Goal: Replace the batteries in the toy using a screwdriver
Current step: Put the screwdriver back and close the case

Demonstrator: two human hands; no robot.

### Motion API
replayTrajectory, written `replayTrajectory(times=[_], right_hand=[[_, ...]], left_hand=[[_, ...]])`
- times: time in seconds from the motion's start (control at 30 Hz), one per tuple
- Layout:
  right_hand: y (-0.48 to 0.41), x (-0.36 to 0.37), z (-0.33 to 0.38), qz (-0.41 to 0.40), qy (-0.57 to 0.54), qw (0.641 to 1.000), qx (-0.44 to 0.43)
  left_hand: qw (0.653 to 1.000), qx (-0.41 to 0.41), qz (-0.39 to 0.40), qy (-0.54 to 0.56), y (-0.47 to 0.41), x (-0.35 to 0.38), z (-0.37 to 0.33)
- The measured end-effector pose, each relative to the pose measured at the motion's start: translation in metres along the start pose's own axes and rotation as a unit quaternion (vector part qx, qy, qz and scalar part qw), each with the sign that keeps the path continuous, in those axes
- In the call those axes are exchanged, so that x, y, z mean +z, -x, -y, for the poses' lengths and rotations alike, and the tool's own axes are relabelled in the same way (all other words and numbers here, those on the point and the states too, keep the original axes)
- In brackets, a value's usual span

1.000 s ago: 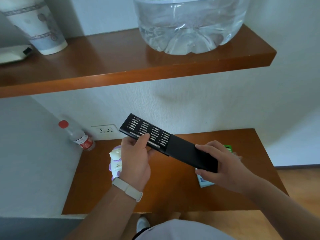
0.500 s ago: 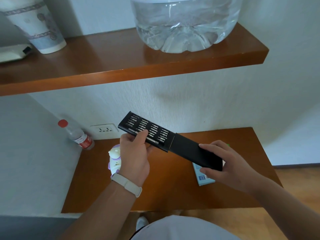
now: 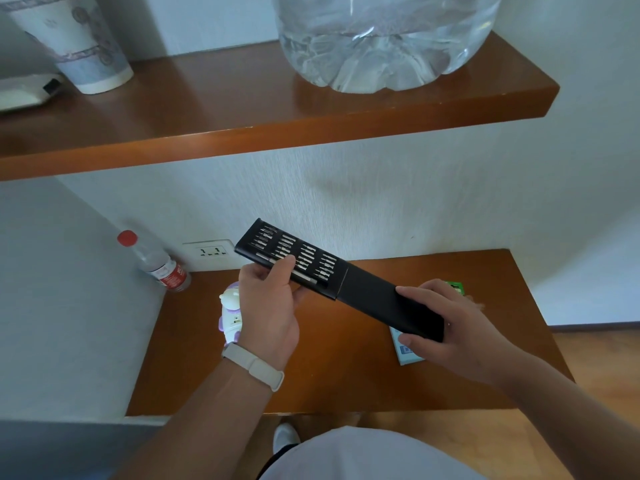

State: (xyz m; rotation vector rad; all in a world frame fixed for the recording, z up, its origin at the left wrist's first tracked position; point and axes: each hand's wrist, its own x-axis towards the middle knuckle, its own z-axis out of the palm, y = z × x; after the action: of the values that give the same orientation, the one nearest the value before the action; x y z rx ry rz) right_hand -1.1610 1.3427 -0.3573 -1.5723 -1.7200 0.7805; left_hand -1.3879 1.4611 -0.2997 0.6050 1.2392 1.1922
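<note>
A black screwdriver kit (image 3: 367, 292) is held in the air above the lower shelf, its bit tray (image 3: 294, 252) slid out to the upper left and showing rows of metal bits. My left hand (image 3: 270, 306) grips the tray's near edge, with the thumb lying on the silver screwdriver handle (image 3: 304, 277) in it. My right hand (image 3: 446, 327) holds the black sleeve at its lower right end. A white and purple toy (image 3: 230, 315) lies on the shelf, partly hidden behind my left hand. A light blue battery pack (image 3: 405, 351) lies under my right hand.
The lower wooden shelf (image 3: 329, 368) also carries a red-capped plastic bottle (image 3: 156, 263) leaning in the left corner and a green item (image 3: 457, 287) behind my right hand. A wall socket (image 3: 209, 252) sits behind. The upper shelf (image 3: 242, 109) holds a large water jug (image 3: 381, 39) and a paper cup (image 3: 79, 43).
The kit has drifted slightly right and down with both hands; the tray stays slid out and my left thumb stays on the screwdriver handle.
</note>
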Motion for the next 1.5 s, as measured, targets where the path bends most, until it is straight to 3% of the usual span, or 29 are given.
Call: replayTrajectory(times=[0.93,1.3,1.5], right_hand=[[-0.011,-0.003,0.004,0.032,0.074,0.997,-0.002],[-0.009,-0.013,0.003,0.041,0.131,0.99,-0.005],[-0.007,-0.012,-0.001,0.035,0.141,0.989,-0.001]], left_hand=[[1.0,-0.002,0.022,0.019,-0.004,-0.003,0.0],[0.998,0.037,0.046,-0.005,0.01,0.005,0.004],[0.999,0.007,0.051,-0.005,0.016,0.013,0.014]])
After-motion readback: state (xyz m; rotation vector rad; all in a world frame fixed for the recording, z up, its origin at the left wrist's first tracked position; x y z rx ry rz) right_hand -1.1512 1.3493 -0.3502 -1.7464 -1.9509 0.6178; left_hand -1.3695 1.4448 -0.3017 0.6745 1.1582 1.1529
